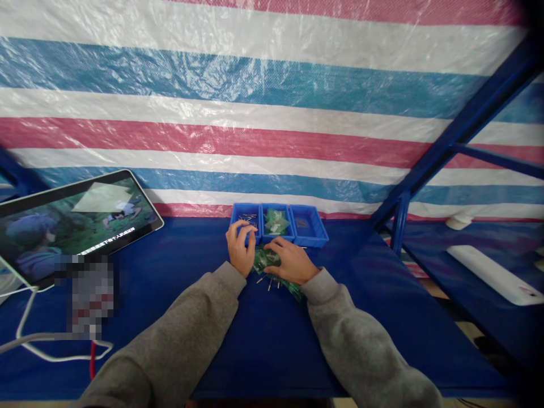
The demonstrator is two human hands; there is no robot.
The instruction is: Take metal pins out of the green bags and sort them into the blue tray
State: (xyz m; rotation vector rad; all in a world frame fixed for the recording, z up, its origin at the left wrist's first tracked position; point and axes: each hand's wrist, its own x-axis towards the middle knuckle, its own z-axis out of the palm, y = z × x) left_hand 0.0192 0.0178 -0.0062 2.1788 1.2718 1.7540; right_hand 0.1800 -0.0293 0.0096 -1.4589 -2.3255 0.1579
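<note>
My left hand (pixel 241 249) is at the front of the left blue bin, which holds thin metal pins (pixel 249 217). Its thumb and fingertips come together; whatever lies between them is too small to make out. To its right, my right hand (pixel 295 262) has its thumb and fingers around a green plastic bag (pixel 264 259) on the table. Loose metal pins (pixel 269 281) and more green plastic (pixel 294 290) lie just below that hand. More green bags (pixel 275 221) fill the middle blue bin.
Three blue bins (pixel 312 241) stand side by side against a striped plastic sheet (pixel 272 102). A tablet (pixel 85 221) playing a video leans at the left, with white cables (pixel 46 357) before it. A white oblong object (pixel 488 272) lies at the right, beyond a blue metal frame (pixel 399 221).
</note>
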